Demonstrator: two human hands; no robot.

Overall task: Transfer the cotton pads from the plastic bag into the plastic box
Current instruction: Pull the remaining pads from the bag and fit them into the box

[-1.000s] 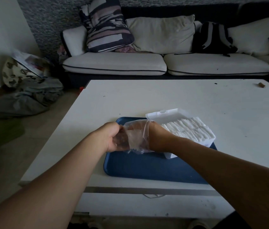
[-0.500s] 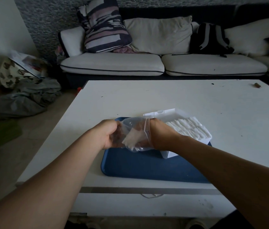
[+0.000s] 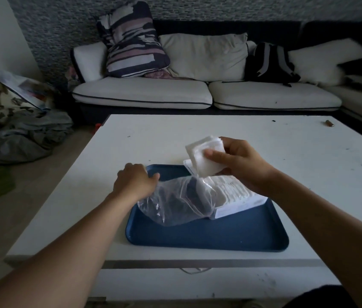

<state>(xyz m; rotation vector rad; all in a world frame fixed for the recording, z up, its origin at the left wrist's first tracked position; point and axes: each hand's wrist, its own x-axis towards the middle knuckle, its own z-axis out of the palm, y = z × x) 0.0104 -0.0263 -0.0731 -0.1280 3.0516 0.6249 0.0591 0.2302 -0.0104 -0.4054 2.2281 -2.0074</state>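
Right hand [image 3: 240,165] pinching pads [image 3: 206,157] above the box [image 3: 240,202]; left hand [image 3: 134,182] grips bag [image 3: 175,202]. Next I'd drop them in.

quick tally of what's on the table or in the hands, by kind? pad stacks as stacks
Tray: 1, blue tray
Box: 1, plastic box on the tray
Bag: 1, plastic bag, gripped by the left hand
Cotton pad stacks: 2, one stack pinched in the right hand, one row in the box
Small brown item: 1, far corner
Total: 6
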